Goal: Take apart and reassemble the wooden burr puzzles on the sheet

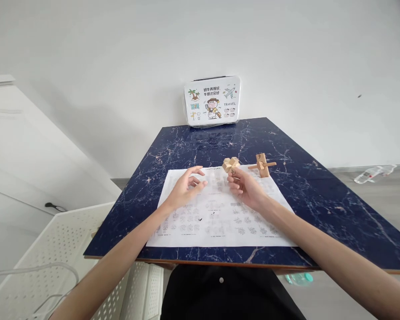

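Pinched in the fingers of my right hand (248, 187) is a light wooden interlocking puzzle (230, 164), a knobbly burr shape raised over the top part of the sheet. My left hand (189, 186) is held above the paper with its fingers apart and bent, nothing in it. Beneath both hands lies a white instruction sheet (186, 238) printed with rows of small diagrams. To the right of the held puzzle, a second wooden puzzle (262, 165) made of crossed pieces, with a dark mark on it, stands at the sheet's upper right corner.
A white case (213, 101) with cartoon prints leans on the wall at the back of the dark blue marbled table (303, 195). Left of the table is a white perforated shelf unit (66, 231) with a cable. Plastic bottles (373, 174) lie on the floor.
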Demonstrator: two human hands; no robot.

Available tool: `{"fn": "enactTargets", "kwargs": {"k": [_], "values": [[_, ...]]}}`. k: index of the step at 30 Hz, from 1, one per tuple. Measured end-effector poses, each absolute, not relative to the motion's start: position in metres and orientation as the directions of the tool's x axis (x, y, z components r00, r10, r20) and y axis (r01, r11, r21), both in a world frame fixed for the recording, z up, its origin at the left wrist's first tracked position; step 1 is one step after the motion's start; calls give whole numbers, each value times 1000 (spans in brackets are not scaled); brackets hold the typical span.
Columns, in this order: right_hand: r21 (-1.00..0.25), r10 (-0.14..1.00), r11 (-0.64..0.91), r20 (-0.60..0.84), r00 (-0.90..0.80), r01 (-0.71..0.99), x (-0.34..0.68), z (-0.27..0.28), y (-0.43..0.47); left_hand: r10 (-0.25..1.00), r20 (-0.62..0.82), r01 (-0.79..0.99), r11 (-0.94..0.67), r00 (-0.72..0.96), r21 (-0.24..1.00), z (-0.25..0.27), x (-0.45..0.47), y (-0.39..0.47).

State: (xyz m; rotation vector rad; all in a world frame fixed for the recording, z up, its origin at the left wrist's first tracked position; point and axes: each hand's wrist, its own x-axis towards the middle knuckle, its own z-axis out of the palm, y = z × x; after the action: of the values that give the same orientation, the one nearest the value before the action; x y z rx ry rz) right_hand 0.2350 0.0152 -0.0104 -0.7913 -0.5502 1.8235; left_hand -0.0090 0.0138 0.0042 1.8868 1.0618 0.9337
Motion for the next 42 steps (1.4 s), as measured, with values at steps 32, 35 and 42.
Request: {"fn": "enactTargets", "kwargs": {"k": [32, 35, 42], "values": [[-1000, 883, -25, -15, -469, -15, 223, -13, 1, 614, 276, 596, -788, 739, 156, -8, -20, 14], [-1000, 889, -20, -8, -459, -21, 223, -13, 1, 615, 272, 594, -788, 741, 161, -8, -21, 15], [-999, 889, -19, -1, -458, -33, 223, -15, 1, 615, 267, 592, -788, 742, 169, -11, -22, 17]]}}
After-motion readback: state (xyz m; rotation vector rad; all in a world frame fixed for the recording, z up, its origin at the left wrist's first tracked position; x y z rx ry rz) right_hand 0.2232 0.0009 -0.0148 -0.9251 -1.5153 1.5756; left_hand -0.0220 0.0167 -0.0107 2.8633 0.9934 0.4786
